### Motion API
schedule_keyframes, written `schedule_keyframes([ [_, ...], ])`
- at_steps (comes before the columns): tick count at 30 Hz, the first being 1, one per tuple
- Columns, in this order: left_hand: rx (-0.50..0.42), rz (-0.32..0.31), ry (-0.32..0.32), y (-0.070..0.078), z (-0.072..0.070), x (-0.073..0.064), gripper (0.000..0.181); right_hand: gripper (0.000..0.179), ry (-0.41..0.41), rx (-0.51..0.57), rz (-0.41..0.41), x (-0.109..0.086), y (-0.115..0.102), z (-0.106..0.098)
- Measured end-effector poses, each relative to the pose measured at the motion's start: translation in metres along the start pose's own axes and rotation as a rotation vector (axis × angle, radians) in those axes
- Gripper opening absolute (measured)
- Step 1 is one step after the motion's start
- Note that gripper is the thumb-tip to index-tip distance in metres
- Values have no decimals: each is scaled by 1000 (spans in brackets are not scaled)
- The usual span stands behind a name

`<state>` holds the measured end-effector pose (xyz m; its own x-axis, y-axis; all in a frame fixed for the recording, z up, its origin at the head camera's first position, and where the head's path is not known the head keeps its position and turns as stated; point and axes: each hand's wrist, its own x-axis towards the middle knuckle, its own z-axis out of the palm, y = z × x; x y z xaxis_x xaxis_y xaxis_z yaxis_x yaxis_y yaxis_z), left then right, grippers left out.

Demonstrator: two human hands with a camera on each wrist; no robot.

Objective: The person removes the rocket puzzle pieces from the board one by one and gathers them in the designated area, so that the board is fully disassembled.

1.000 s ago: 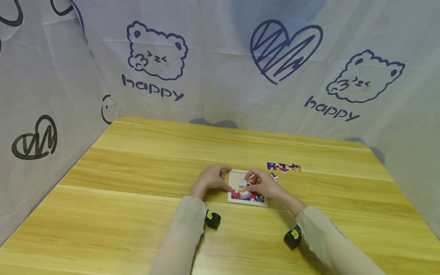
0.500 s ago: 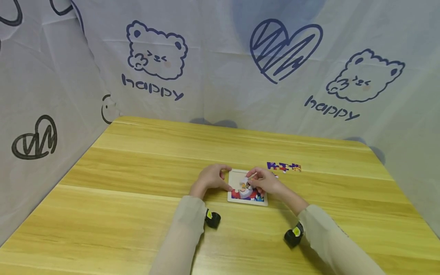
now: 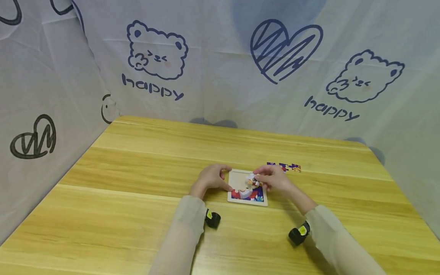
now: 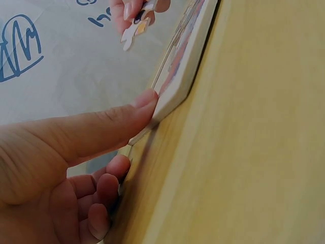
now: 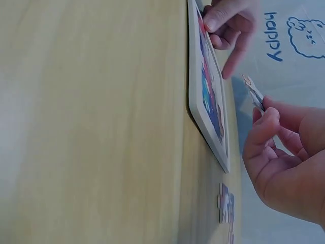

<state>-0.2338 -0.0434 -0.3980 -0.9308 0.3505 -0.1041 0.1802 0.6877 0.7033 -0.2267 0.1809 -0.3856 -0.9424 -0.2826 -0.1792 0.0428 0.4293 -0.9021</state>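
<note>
A square jigsaw tray [image 3: 264, 203] with a pale raised rim lies on the table, its near part filled with a red, white and purple picture. My left hand [image 3: 211, 177] holds the tray's left side, thumb on the rim and index finger at the far left corner. Raised above the tray, a jigsaw piece [image 3: 250, 178] in white with orange and black is pinched by my right hand [image 3: 275, 178]. The right wrist view shows the piece [image 5: 255, 92] almost edge-on between thumb and fingertips, so I cannot tell whether it is one piece or several joined.
Loose jigsaw pieces [image 3: 295, 167] lie on the table past the tray's far right corner, partly hidden by my right hand. The wooden table [image 3: 120, 214] ends at a printed white cloth [image 3: 220, 68] behind it. Each wrist wears a black camera [image 3: 213, 220].
My right hand has lifted the piece from the tray's middle and carried it up and to the right, uncovering more of the tray. The left hand stays put.
</note>
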Motion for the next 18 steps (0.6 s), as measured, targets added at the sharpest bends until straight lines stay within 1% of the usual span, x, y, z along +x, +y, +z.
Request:
schedule_keyframes([
  [3, 5, 2, 0, 0, -1, 0, 66, 21, 10, 22, 8, -2, 1, -6],
  [10, 5, 5, -4, 0, -1, -1, 66, 25, 7, 55, -28, -6, 8, -22],
  [13, 9, 1, -3, 0, -1, -1, 67, 27, 20, 75, -27, -8, 11, -31],
  [18, 11, -1, 2, 0, -1, -1, 67, 24, 34, 114, -53, -12, 18, -47],
])
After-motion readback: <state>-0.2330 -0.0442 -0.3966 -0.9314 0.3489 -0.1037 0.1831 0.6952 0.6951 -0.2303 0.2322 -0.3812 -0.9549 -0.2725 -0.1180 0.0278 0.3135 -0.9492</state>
